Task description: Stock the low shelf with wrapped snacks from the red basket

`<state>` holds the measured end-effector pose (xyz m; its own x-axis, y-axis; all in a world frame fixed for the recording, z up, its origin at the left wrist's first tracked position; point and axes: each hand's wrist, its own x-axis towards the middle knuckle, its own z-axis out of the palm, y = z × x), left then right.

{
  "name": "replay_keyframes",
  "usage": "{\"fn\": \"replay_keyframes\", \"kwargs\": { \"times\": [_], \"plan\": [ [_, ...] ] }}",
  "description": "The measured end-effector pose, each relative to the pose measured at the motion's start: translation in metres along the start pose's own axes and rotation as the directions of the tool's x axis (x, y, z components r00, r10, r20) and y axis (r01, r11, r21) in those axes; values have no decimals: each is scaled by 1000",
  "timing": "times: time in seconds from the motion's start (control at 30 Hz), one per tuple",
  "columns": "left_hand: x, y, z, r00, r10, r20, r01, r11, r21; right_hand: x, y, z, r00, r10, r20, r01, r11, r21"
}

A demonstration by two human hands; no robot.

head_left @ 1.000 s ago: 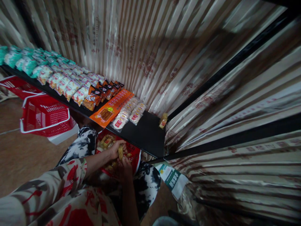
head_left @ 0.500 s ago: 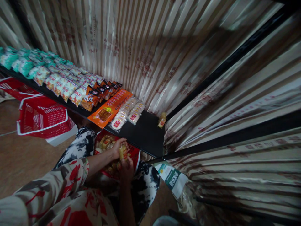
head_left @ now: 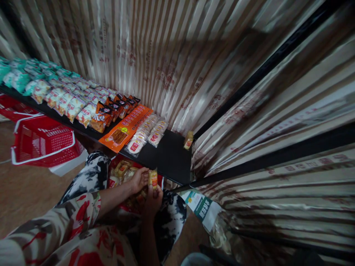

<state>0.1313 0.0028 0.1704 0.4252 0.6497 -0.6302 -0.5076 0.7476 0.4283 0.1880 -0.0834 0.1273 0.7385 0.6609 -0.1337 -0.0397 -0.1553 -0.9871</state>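
Note:
My left hand (head_left: 139, 179) and my right hand (head_left: 153, 196) both grip a small yellow snack packet (head_left: 152, 178) held upright just above a red basket (head_left: 121, 173) on my lap. The basket holds several similar packets. Directly beyond my hands runs a black shelf (head_left: 169, 157) with a bare patch at its right end, where one lone yellow packet (head_left: 189, 140) stands by the striped wall. Two rows of clear-wrapped cakes (head_left: 145, 133) lie left of that bare patch.
Orange flat packs (head_left: 125, 128), orange-black bags (head_left: 107, 112) and green and white bags (head_left: 41, 85) fill the shelf leftwards. Another red basket (head_left: 44, 140) sits on the brown floor at left. A green and white bag (head_left: 203, 211) lies by my right knee. Striped curtains wall the corner.
My hands lifted one packet out of the lap basket and raised it toward the shelf edge. The view shifted slightly right.

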Motion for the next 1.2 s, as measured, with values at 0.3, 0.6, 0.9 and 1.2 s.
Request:
{"fn": "replay_keyframes", "kwargs": {
  "times": [0.3, 0.6, 0.9, 1.2],
  "plan": [
    [-13, -8, 3, 987, 112, 115, -131, 975, 177, 8, -5, 1, 997, 7, -76, -1, 997, 81],
    [-11, -13, 24, 970, 202, 134, -237, 906, 351, 17, -25, -6, 995, -98, -20, 99, 993, 56],
    [4, -15, 43, 927, 365, 85, -356, 785, 507, 33, -39, -20, 969, -243, -53, 224, 945, -238],
    [14, -5, 77, 868, 470, 163, -469, 664, 583, 64, -63, -23, 978, -201, -57, 185, 961, -207]
  ]
}}
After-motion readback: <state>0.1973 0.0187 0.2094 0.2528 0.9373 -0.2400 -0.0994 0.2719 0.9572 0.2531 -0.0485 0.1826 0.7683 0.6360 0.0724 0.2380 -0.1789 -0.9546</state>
